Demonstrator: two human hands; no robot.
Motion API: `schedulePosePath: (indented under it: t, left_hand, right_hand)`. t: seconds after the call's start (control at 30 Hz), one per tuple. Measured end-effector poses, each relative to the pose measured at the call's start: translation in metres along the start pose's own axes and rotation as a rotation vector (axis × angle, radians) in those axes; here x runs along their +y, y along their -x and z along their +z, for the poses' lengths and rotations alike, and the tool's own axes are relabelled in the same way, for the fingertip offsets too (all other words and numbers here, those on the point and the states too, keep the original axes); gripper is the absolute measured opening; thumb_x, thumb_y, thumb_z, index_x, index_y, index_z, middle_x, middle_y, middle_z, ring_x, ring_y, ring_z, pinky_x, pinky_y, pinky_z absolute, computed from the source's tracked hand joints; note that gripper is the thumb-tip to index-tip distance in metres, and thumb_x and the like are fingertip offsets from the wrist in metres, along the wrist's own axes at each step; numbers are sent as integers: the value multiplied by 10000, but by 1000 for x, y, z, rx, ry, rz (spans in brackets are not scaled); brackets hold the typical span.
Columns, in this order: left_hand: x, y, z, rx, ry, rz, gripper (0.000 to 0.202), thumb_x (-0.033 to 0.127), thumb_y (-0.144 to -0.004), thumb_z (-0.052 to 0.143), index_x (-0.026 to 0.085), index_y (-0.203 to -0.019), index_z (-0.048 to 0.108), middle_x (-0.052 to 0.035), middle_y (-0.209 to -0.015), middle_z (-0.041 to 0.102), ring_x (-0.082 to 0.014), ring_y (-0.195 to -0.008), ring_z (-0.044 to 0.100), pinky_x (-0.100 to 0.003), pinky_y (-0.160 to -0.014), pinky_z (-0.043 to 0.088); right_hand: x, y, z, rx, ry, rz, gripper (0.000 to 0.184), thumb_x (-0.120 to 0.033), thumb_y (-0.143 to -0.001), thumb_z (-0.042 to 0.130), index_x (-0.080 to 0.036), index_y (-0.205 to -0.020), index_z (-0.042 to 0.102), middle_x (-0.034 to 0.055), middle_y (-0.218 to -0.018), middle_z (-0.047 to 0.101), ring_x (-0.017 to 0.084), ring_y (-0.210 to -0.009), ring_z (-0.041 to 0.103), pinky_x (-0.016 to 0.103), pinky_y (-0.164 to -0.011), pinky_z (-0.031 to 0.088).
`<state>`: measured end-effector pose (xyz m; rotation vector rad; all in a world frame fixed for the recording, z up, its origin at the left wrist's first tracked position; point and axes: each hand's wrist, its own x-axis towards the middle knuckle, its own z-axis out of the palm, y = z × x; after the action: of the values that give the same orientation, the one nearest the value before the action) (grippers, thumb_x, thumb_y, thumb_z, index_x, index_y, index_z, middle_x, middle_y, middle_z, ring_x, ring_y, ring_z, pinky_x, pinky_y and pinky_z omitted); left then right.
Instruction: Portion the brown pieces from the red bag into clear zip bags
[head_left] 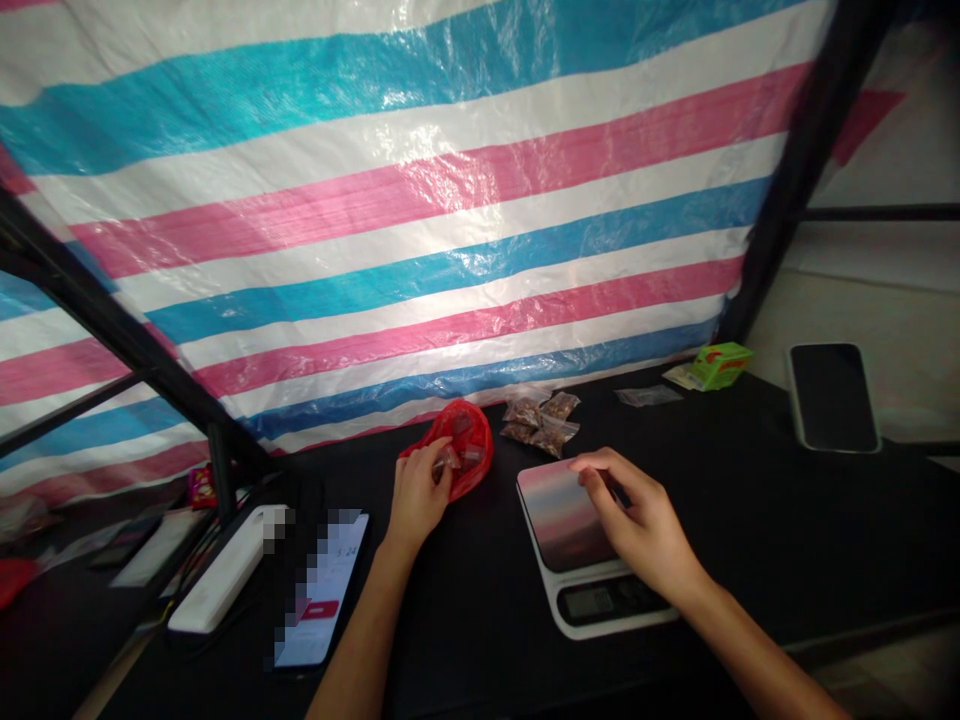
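Inside the mouth of a red plastic bag [486, 440], my left hand [420, 500] has its fingers curled at a small clear packet [450, 457]. Other small clear pieces lie in that bag. My right hand [645, 525] hovers over the shiny metal plate of a white kitchen scale [559, 540], thumb and forefinger pinched together near the plate's far edge. Whatever they hold, if anything, is too small to make out. The scale's display [592, 602] is partly legible at best. Behind the scale sit several small clear bags [551, 432] with brown contents.
Left of my arm lie a lit phone [322, 600] and a white power strip [225, 575] with cables. At the back right are a flat clear bag [649, 396], a green box [721, 366] and another phone [834, 398]. A striped sheet [450, 230] hangs behind the black table [787, 540].
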<state>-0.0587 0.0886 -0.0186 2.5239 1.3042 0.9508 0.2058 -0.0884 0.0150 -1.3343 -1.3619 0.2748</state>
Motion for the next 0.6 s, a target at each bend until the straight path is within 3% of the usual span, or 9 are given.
schedulePosePath:
  t: [0.17, 0.33, 0.47, 0.6]
  left_hand:
    - [-1, -1, -3, 31, 19, -31, 378, 208, -944, 573, 266, -1312, 635, -68, -1239, 751, -297, -1115, 685, -485, -986, 471]
    - [6, -1, -4, 143, 173, -100, 384, 247, -943, 596, 252, -1326, 626, -84, -1223, 750, -289, -1109, 694, -462, -989, 516]
    - [20, 4, 0, 237, 288, -146, 417, 299, -966, 596, 242, -1378, 589, -107, -1249, 723, -278, -1085, 692, -443, -968, 545]
    - [44, 12, 8, 289, 383, -73, 475, 315, -1003, 574, 236, -1466, 497, -104, -1230, 677, -238, -1086, 678, -407, -975, 543]
  right_hand:
    - [0, 0, -1, -10, -12, 9, 195, -374, -1047, 539, -263, -1041, 700, 43, -961, 710, 218, -903, 697, 260, -662, 520]
    - [1, 0, -1, -10, -4, 4, 200, -374, -1047, 537, -264, -1035, 704, 42, -973, 717, 218, -913, 698, 265, -689, 521]
    - [0, 0, 0, -44, 10, -17, 198, -346, -1054, 523, -263, -1055, 702, 37, -970, 721, 206, -901, 702, 266, -720, 529]
    - [-6, 3, 7, -112, 49, -84, 197, -296, -1059, 509, -266, -1110, 696, 46, -1026, 727, 198, -913, 696, 283, -787, 539]
